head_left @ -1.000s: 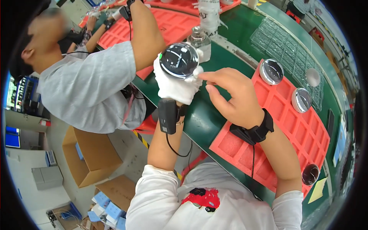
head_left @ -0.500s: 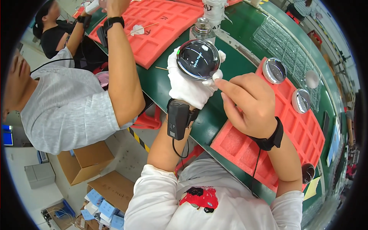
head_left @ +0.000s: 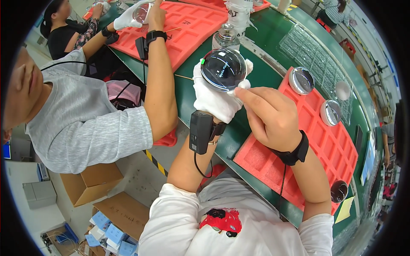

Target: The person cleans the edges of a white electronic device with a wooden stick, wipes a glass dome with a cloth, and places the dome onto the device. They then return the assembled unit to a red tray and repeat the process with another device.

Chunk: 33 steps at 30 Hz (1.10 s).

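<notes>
My left hand [head_left: 213, 99], in a white glove, is closed around a round, glossy dark disc with a domed clear face [head_left: 223, 70]. Light lettering and reflections show on that face, and a small green glint sits at its left rim. My bare right hand [head_left: 273, 113] is at the disc's lower right edge, thumb and index finger pinched together. White material shows at its fingertips; whether this is a small wipe or the left glove's fingertip, I cannot tell. Just beyond the disc stands a clear bottle with a metal top [head_left: 226, 36].
A pink foam tray [head_left: 273, 155] under my right forearm holds similar round pieces [head_left: 302, 80]. Another pink foam tray [head_left: 188, 19] lies at the far left. Beside the bottle stands a white-wrapped roll [head_left: 238, 15]. A co-worker's arm [head_left: 160, 85] reaches in from the left.
My right hand has shifted slightly left, its fingertips still at the disc's edge. The disc appears slightly lower and more face-on. The co-worker's arms have moved right, bringing a gloved hand with a round piece into view.
</notes>
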Motion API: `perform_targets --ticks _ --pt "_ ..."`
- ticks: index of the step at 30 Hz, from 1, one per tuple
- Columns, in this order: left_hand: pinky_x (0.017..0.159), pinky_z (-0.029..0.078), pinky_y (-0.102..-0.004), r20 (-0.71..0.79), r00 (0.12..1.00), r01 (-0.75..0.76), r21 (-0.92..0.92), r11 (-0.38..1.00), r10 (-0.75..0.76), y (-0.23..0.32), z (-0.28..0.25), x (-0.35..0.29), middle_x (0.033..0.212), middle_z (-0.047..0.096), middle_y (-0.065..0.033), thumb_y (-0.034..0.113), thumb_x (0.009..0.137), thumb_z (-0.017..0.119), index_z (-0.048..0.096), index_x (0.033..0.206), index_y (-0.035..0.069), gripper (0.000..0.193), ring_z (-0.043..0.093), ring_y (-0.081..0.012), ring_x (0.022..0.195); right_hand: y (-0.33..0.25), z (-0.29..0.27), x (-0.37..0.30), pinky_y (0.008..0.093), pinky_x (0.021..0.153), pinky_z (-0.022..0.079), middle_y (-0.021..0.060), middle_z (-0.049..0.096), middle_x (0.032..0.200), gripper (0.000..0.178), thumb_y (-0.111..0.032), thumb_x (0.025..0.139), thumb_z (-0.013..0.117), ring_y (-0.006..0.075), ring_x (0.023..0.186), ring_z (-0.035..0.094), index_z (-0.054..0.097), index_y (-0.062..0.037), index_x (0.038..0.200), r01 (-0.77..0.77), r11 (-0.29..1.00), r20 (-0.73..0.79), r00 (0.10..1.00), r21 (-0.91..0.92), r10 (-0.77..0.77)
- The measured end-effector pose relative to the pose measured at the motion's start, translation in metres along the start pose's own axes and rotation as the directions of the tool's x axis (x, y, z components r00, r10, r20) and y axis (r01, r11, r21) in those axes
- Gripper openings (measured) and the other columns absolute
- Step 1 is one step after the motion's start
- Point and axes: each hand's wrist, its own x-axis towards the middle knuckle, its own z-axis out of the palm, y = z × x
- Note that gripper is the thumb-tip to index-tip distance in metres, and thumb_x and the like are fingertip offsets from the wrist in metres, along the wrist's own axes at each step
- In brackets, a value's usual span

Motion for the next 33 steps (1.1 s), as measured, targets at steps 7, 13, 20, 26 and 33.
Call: perform_targets --ticks 7,13,20,26,33 --pt "0.054 0.043 -0.0324 -0.048 0.998 -0.036 -0.020 0.999 0.035 -0.007 0.000 0.000 0.108 0.058 -0.0223 0.046 0.090 0.042 0.061 0.110 0.005 0.049 0.048 -0.0247 0.063 -0.002 -0.001 -0.003 0.0337 0.062 0.052 0.0139 0.065 0.087 0.033 0.006 0.074 0.064 0.0270 0.073 0.065 0.067 -0.0004 0.106 -0.044 0.999 0.018 0.999 -0.013 0.045" --pt "0.053 0.044 -0.0320 0.006 1.000 0.013 -0.115 0.993 -0.012 -0.006 -0.013 0.003 0.107 0.058 -0.0226 0.042 0.090 0.043 0.061 0.108 0.004 0.046 0.049 -0.0231 0.061 -0.002 0.001 -0.006 0.0342 0.063 0.052 0.0142 0.065 0.086 0.031 0.006 0.075 0.063 0.0275 0.074 0.065 0.067 -0.0006 0.105 -0.065 0.998 0.020 0.998 -0.011 0.065" --pt "0.053 0.046 -0.0299 -0.138 0.990 -0.035 -0.077 0.996 0.024 -0.013 -0.003 0.001 0.108 0.058 -0.0228 0.041 0.091 0.041 0.061 0.107 0.004 0.045 0.051 -0.0225 0.061 0.002 0.002 -0.010 0.0353 0.064 0.052 0.0147 0.065 0.087 0.032 0.006 0.076 0.062 0.0287 0.074 0.064 0.066 -0.0004 0.107 -0.073 0.997 0.027 0.997 0.002 0.073" --pt "0.058 0.048 -0.0319 -0.011 1.000 0.002 -0.048 0.999 -0.003 -0.004 -0.022 0.001 0.108 0.060 -0.0221 0.044 0.091 0.040 0.062 0.109 0.005 0.048 0.055 -0.0237 0.067 0.003 0.002 -0.011 0.0363 0.065 0.052 0.0152 0.065 0.086 0.032 0.005 0.076 0.062 0.0297 0.075 0.064 0.065 -0.0006 0.107 -0.078 0.997 0.037 0.996 0.022 0.077" --pt "0.069 0.052 -0.0388 -0.114 0.970 -0.198 0.142 0.970 0.215 -0.014 -0.021 0.005 0.103 0.064 -0.0162 0.048 0.091 0.036 0.062 0.109 0.005 0.054 0.060 -0.0299 0.089 0.006 0.002 -0.014 0.0377 0.066 0.052 0.0141 0.064 0.086 0.029 0.003 0.077 0.063 0.0304 0.076 0.064 0.065 -0.0016 0.105 -0.106 0.994 0.056 0.993 -0.005 0.106"
